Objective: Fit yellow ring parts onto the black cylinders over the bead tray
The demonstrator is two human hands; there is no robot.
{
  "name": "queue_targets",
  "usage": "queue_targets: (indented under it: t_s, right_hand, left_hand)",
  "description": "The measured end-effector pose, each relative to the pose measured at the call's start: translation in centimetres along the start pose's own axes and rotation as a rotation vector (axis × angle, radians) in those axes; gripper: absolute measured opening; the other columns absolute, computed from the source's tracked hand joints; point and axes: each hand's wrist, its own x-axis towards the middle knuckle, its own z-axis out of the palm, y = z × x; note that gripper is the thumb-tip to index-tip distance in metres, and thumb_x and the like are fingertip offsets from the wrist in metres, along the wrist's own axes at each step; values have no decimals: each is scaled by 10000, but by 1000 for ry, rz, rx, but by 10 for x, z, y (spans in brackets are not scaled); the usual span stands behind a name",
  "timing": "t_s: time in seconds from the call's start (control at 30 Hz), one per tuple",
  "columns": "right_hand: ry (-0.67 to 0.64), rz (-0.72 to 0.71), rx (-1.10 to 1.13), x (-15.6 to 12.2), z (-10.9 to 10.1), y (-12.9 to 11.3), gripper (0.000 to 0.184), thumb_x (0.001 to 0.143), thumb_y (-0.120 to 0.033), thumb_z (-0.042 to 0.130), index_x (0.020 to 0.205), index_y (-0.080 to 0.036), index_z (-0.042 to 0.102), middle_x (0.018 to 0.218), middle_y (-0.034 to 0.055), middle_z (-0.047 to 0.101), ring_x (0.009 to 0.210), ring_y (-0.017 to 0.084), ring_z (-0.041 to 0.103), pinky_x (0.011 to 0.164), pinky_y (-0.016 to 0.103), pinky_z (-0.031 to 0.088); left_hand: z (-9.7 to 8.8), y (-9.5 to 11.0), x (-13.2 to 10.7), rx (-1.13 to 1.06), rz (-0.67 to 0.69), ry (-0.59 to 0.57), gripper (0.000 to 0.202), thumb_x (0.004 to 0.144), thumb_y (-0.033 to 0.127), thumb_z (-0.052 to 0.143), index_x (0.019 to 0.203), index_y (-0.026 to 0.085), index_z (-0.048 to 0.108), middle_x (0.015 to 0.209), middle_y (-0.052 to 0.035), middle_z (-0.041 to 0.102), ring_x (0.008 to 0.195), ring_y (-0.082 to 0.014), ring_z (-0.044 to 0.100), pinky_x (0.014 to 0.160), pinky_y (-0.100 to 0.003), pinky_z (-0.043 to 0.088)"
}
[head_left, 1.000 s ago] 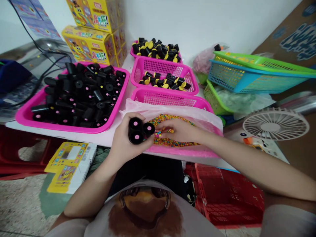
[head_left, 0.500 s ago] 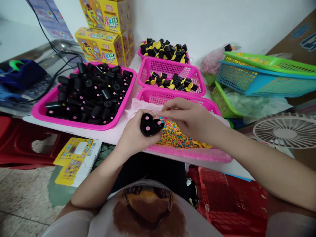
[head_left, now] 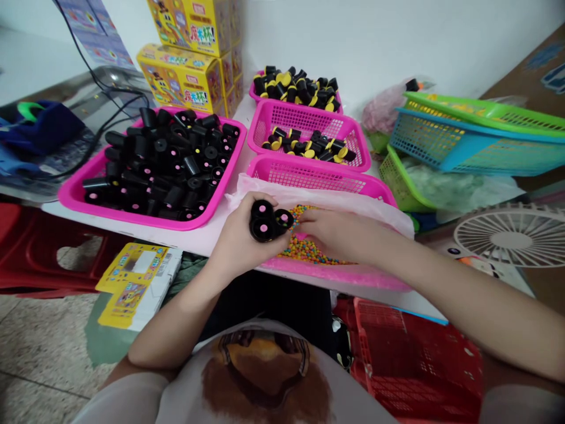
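Black tubes [head_left: 263,221]: three, bunched together, pink-dotted ends facing up; held over the near part of the bead basket;
Left hand [head_left: 238,238]: closed narrowly around the black tubes, fingers wrapped along their sides;
Right hand [head_left: 338,235]: fingertips down among the beads, just beside the black tubes; whether they pinch anything, I cannot tell;
Coloured beads [head_left: 306,252]: small, mixed, heaped on a plastic sheet [head_left: 353,204] lining a pink basket [head_left: 335,278];
Pink tray [head_left: 70,197]: left of the hands, piled with more tubes;
Other pink baskets [head_left: 309,115]: beyond, holding black pieces with yellow caps;
Yellow boxes [head_left: 180,79]: stacked behind the tray;
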Motion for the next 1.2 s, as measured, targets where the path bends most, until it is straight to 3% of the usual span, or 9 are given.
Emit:
queue_targets:
  t_s: [0.1,0.3,0.4,0.53,0.73,0.83,0.93,1.03,1.2]
  right_hand:
    - [-113,-5,-68,12,26,-5,298,933,6,490,978,-167,729,1047,112,753,814,199,708,772,324,579]
    - [-71,-54,241,40,50,-6,240,862,26,548,944,-136,704,1051,114,773,871,200,710,812,313,569]
    - [-56,-34,271,43,53,-1,202,780,24,617,859,-138,708,934,91,781,793,196,697,724,286,542]
    - [-22,13,410,34,47,1,217,811,0,609,913,-142,738,859,47,788,753,172,703,698,261,519]
    - [37,13,695,12,23,10,238,916,-280,687,1127,-192,756,1137,60,800,1045,210,740,911,341,579]
    - [130,32,764,2,7,13,316,933,-311,658,1231,-244,740,1218,46,784,1123,210,730,996,390,575]
    - [257,33,653,-2,-11,8,323,959,-282,627,1263,-256,734,1161,43,796,1055,198,745,967,382,595]
    - [337,-67,402,3,-24,-1,318,998,-217,564,1270,-244,728,1166,53,783,1049,188,732,942,355,601]
    - [362,-254,61,16,-24,-10,456,997,-45,414,1324,-231,672,1298,76,697,1185,191,669,1024,381,578]
  left_hand:
    - [0,-1,0,9,18,2,414,667,193,765,1015,226,542,917,23,655,793,-153,632,725,-280,522]
    - [0,-1,0,16,15,-9,397,686,228,771,1004,232,535,955,10,668,822,-165,645,762,-298,538]
    - [-1,0,-1,16,5,-10,403,674,228,767,998,232,528,943,14,662,824,-169,645,754,-296,534]
    - [-2,0,-1,13,12,-22,387,680,218,759,992,227,530,945,13,666,826,-169,649,757,-298,531]
    - [-4,0,-1,11,32,-63,392,680,218,763,1007,224,547,952,10,682,818,-169,652,761,-300,529]
    - [-4,1,-2,12,42,-107,380,676,217,757,1004,221,566,927,14,689,803,-171,651,742,-298,523]
    - [-3,2,0,1,15,-188,376,659,218,766,986,221,580,922,14,701,806,-183,660,731,-305,529]
    - [-2,4,2,13,-11,-227,395,645,202,770,998,212,594,902,15,705,786,-184,660,717,-309,532]
    - [-1,4,4,43,-59,-214,473,631,214,772,1075,178,612,926,-25,728,819,-224,684,704,-334,541]
